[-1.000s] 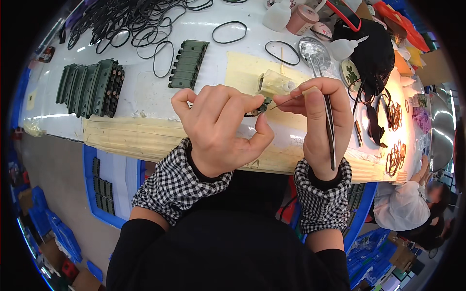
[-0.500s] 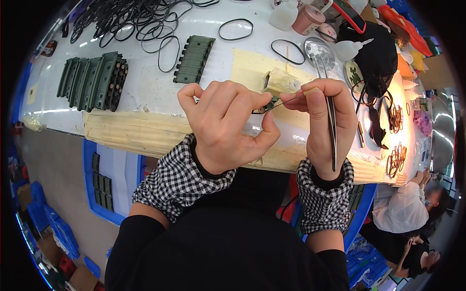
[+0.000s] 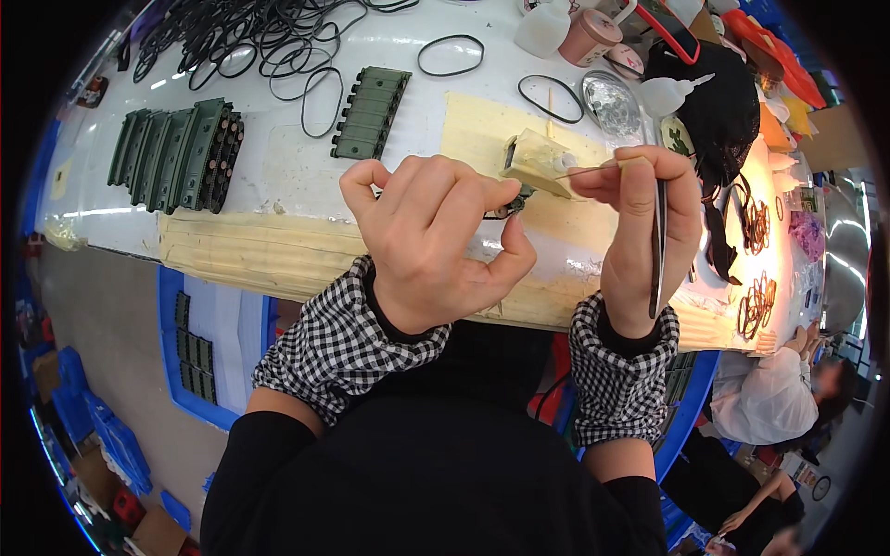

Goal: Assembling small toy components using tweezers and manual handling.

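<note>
Between the thumb and fingers of my left hand [image 3: 431,246] is a small dark green part [image 3: 521,199], mostly covered by the hand. My right hand [image 3: 649,218] pinches a thin dark needle-like rod [image 3: 590,170] that points left, apart from the green part. A pair of metal tweezers [image 3: 659,250] is also held in that hand, lying along the palm. Beyond the gap between the hands stands a yellowish-white block with a small nozzle [image 3: 538,159]. Farther off lies a ribbed green plastic strip [image 3: 373,111], with several similar strips [image 3: 171,156] grouped at the left.
Black rubber loops [image 3: 250,37] pile up at the far left; single ones lie nearer the middle. A clear round dish [image 3: 612,102], white squeeze bottle [image 3: 666,97] and pink jar [image 3: 590,37] stand far right. Tape covers the table edge [image 3: 260,250]. Other people sit at right.
My right hand has moved right, away from my left hand, carrying the rod and tweezers. The rod's tip has come away from the green part. My left hand stays put.
</note>
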Demonstrator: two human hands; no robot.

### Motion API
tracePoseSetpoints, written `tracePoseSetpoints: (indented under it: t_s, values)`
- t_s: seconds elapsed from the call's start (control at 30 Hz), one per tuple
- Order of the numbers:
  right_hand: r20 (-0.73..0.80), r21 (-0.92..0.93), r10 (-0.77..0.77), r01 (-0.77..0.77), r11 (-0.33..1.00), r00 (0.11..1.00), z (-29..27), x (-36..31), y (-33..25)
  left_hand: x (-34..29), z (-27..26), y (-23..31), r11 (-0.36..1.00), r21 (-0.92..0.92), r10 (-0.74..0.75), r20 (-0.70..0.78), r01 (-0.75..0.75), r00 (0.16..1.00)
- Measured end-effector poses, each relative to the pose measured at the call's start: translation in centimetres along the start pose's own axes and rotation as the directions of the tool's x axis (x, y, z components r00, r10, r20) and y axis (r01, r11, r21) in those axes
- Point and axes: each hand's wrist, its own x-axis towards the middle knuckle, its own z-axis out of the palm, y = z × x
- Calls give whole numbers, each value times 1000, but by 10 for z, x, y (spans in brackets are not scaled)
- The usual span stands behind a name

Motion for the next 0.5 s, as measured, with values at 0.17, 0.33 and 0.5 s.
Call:
tracePoseSetpoints:
  t_s: [0.17,0.33,0.5]
  values:
    - [-13,-557,-349,283,781,937,-4,11,18,0,0,0,1000,4,8,-1,-8,1000]
    - [89,-625,-444,397,672,892,-5,11,16,-1,0,0,1000,6,3,1,-3,1000]
    - [12,-111,-112,113,987,994,1,-7,-1,0,-1,1,1000,-1,1,13,-1,1000]
